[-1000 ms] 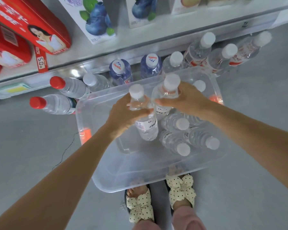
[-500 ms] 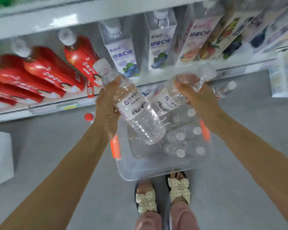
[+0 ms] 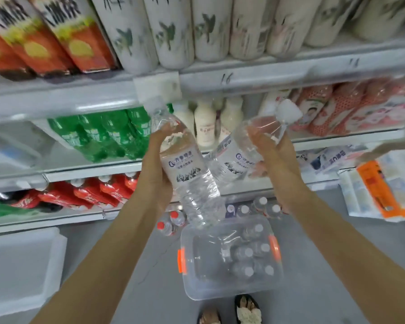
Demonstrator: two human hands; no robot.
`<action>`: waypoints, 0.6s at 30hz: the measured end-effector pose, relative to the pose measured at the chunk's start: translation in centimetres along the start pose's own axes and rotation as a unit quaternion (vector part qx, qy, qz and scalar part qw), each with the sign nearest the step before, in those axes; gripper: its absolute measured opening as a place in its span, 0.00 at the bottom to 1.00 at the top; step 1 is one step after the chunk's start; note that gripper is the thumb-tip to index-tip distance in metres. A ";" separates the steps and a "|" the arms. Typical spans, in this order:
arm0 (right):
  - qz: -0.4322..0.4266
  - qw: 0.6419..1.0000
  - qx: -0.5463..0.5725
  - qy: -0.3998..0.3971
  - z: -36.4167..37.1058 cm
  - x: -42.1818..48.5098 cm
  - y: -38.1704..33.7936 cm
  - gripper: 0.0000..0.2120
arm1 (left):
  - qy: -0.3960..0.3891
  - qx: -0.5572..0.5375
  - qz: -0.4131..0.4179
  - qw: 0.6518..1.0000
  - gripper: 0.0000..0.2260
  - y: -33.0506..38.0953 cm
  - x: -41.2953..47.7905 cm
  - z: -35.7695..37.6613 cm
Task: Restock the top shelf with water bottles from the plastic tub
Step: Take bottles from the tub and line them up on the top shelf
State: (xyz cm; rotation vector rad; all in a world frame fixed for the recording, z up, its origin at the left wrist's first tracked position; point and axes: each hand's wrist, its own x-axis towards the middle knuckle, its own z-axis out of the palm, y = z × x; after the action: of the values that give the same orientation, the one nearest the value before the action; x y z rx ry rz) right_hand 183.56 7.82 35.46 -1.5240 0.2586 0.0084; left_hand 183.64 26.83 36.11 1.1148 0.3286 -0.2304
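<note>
Now, in the head view, both hands are raised before the shelving, each grasping one clear water bottle. The left hand [image 3: 154, 169] curls its fingers round the left bottle [image 3: 185, 169] at its labelled middle. That bottle's cap points to 11 o'clock, just under the shelf rail [image 3: 220, 77]. The right hand [image 3: 276, 160] grips the right bottle [image 3: 239, 150] by its upper half, cap toward 1 o'clock and base toward 7 o'clock. Whether the two bottles touch near the centre I cannot tell.

At 6 o'clock from the hands, the plastic tub [image 3: 220, 293] sits on the grey floor. More spare bottles [image 3: 246, 252] stand caps-up in its right half. Slippers [image 3: 248, 309] show at the tub's 6 o'clock edge. Green bottles [image 3: 108, 136] fill the shelf at the left hand's 9 o'clock, with red bottles [image 3: 98, 192] at 8 o'clock. A white box [image 3: 21, 265] lies at the frame's 8 o'clock.
</note>
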 end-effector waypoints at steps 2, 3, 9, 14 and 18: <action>0.002 1.000 0.029 0.000 0.5 -0.9 -3.4 0.17 | -0.011 -0.034 0.008 0.999 0.10 3.0 -1.7 1.3; 0.003 0.999 0.042 0.004 0.8 -1.3 -4.9 0.15 | -0.020 -0.045 0.017 0.999 0.09 4.4 -2.6 1.8; -0.004 0.997 0.076 0.003 2.0 -4.0 -12.4 0.17 | -0.043 -0.047 0.062 0.996 0.12 10.9 -7.0 4.8; -0.018 0.996 0.084 -0.014 2.5 -6.2 -17.6 0.18 | -0.068 -0.023 0.094 0.993 0.10 15.7 -10.4 7.5; -0.049 0.996 0.053 -0.061 3.2 -7.6 -22.3 0.17 | -0.083 0.040 0.139 0.986 0.19 20.0 -13.0 9.9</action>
State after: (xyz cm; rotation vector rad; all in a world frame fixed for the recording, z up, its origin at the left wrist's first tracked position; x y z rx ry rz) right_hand 180.38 10.97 58.79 -1.4242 0.0854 0.0095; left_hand 179.85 26.59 61.62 1.1988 0.0131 -0.0883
